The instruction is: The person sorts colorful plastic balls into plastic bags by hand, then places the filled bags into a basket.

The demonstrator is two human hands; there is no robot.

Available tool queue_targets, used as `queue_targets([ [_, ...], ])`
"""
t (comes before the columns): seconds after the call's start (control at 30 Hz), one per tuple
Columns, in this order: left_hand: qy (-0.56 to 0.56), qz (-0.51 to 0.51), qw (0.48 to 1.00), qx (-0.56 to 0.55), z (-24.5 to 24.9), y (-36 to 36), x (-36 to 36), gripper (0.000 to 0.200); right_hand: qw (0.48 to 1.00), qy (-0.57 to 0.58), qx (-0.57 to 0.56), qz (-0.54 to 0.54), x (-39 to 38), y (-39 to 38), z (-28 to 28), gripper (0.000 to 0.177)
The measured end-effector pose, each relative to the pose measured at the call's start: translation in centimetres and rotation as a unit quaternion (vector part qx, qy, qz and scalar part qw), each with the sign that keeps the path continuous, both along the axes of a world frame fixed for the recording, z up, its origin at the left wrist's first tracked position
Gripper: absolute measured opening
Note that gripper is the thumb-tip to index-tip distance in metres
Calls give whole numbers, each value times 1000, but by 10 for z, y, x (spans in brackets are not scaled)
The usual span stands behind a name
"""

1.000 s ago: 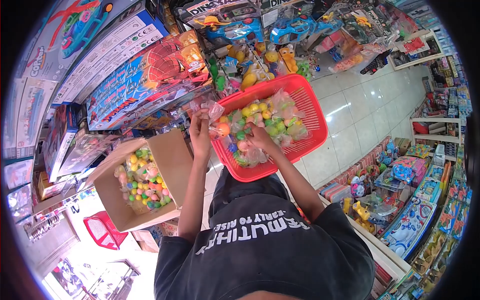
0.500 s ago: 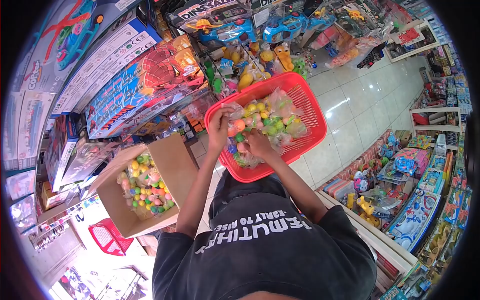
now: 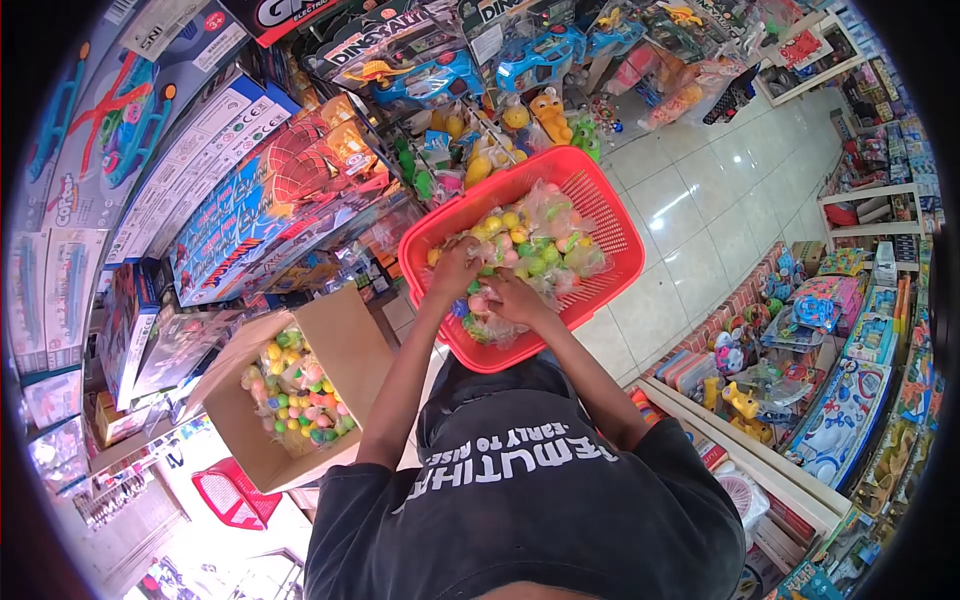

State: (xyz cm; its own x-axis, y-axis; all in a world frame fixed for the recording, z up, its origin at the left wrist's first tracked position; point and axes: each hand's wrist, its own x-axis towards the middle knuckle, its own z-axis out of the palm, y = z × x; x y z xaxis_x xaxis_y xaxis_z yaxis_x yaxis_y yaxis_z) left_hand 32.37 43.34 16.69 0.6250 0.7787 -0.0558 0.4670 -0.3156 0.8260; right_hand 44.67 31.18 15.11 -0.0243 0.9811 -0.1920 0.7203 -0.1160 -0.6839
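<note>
A red plastic basket (image 3: 612,200) holds clear bags of small balls (image 3: 540,252), mostly yellow, green and pink. Both hands are inside it, on the bags. My left hand (image 3: 457,268) is at the basket's left part, its fingers bent down among the balls and partly hidden. Close beside it, my right hand (image 3: 512,297) rests on the bags nearer my body, fingers curled over the plastic. What either hand grips is too small to make out. An open cardboard box (image 3: 350,350) with more bagged balls stands at the lower left.
Stacked toy boxes (image 3: 230,220) rise on the left. Packaged toys (image 3: 430,80) hang beyond the basket. Tiled floor (image 3: 690,210) shows to the right, with a low shelf edge (image 3: 750,450) of toys. A second red basket (image 3: 235,495) is at the lower left.
My left hand has moved right and down, deeper among the bags and nearer my right hand. The view has shifted slightly, so the basket appears a little further left.
</note>
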Motion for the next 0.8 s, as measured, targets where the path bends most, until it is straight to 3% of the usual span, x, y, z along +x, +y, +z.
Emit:
queue_targets([
  [0.03,30,-9,999,-7,3,-1,-1,29,999,53,11,-6,1,1,-3,52],
  [0.17,154,-70,985,11,6,1,-2,35,993,88,-25,-69,-1,7,8,50],
  [0.2,154,-69,986,12,5,1,-1,35,994,72,-23,-81,-2,8,8,50],
  [0.27,277,-67,959,11,0,1,4,41,994,55,-20,-95,-2,10,8,50],
  [0.37,306,-34,951,39,-8,-8,6,40,995,-15,-72,-63,-2,14,12,53],
  [0.43,291,-43,955,35,-7,-6,6,38,995,10,-47,-84,-1,16,6,43],
  [0.67,231,-99,967,33,-4,-8,4,27,996,62,-16,-64,6,16,-11,37],
  [0.8,208,-82,975,-6,-11,0,-2,28,990,115,-75,-42,18,23,-7,34],
])
